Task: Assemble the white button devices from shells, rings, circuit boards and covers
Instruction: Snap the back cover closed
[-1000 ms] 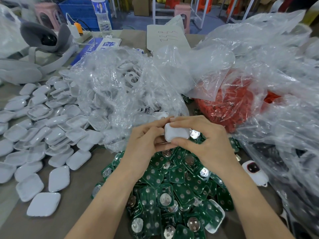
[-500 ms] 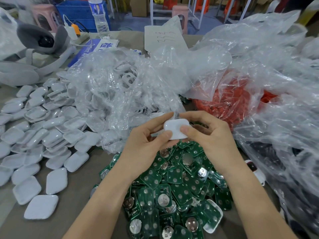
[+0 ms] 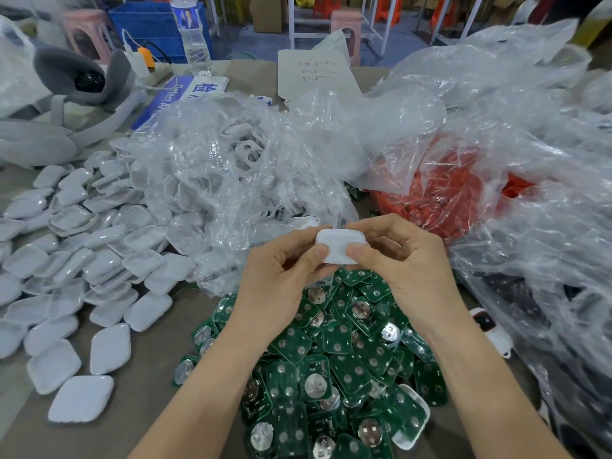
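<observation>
Both my hands hold one white button device above a pile of green circuit boards. My left hand pinches its left edge between thumb and fingers. My right hand pinches its right edge the same way. White covers lie spread over the table's left side. A clear bag holds white shells. Another clear bag holds red rings.
A finished white device with a red button lies at the right by crumpled plastic. A grey headset, a water bottle and a paper sheet stand at the back. Bare table shows at the lower left.
Both hands have lifted the white device up and away from the board pile, and the thumbs now press on its near face.
</observation>
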### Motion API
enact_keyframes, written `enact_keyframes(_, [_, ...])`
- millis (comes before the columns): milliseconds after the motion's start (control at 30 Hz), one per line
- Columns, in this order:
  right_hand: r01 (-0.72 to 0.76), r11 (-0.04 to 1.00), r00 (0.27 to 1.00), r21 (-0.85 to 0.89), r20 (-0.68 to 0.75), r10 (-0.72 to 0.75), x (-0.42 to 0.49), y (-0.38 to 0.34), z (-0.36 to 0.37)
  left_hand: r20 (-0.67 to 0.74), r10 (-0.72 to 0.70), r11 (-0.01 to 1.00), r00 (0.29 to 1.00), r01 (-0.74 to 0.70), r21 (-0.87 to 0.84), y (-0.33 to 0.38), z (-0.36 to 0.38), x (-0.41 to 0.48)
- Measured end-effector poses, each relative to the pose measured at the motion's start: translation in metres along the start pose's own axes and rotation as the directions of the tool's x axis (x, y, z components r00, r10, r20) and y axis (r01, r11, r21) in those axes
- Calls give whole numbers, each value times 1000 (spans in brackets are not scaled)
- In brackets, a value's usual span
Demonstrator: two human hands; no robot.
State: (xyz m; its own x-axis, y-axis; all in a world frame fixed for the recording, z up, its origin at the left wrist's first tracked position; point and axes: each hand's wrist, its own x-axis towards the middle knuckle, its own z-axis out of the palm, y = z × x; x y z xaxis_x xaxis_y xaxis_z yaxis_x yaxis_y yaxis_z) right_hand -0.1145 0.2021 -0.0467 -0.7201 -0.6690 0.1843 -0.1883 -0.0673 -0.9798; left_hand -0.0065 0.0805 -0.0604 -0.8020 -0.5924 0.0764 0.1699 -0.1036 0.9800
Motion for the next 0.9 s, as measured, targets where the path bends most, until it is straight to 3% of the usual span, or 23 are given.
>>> enact_keyframes(533, [33,999,999,-12,39,-33,-2,-7,1,-3,104,995,995,-104,3,7,2,-5])
enact_keyframes(900, [39,999,999,-32,29,-38,-4,-5,2,49,74,997,996,-72,-32,5,-2,-5])
